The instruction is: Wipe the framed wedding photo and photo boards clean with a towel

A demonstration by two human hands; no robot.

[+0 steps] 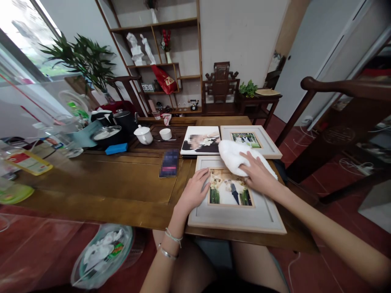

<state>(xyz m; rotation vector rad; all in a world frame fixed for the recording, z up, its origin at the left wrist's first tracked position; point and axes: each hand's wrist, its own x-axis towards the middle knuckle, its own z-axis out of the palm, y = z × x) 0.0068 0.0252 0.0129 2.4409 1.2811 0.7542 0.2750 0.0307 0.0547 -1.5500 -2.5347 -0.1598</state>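
Note:
A light wooden picture frame [195,217] with a wide pale mat and a wedding photo lies flat at the table's front edge. My left hand [196,190] rests on its left side, fingers stretched out, with the tips beside the photo. On the frame's upper part, my right hand [258,173] grips a bunched white cloth [233,156]. The cloth covers the top right of this frame and overlaps a second, similar picture frame [271,150] behind it. Left of that one lies a white-edged photo album or panel [201,140] with a large picture.
A dark phone-sized object [169,163] lies left of the frames. Farther left are a lidded white teapot [143,135], a small white cup [165,134], a blue sponge [116,149] and several bottles. A lined trash bin [102,256] stands below; a wooden chair [336,122] is at right.

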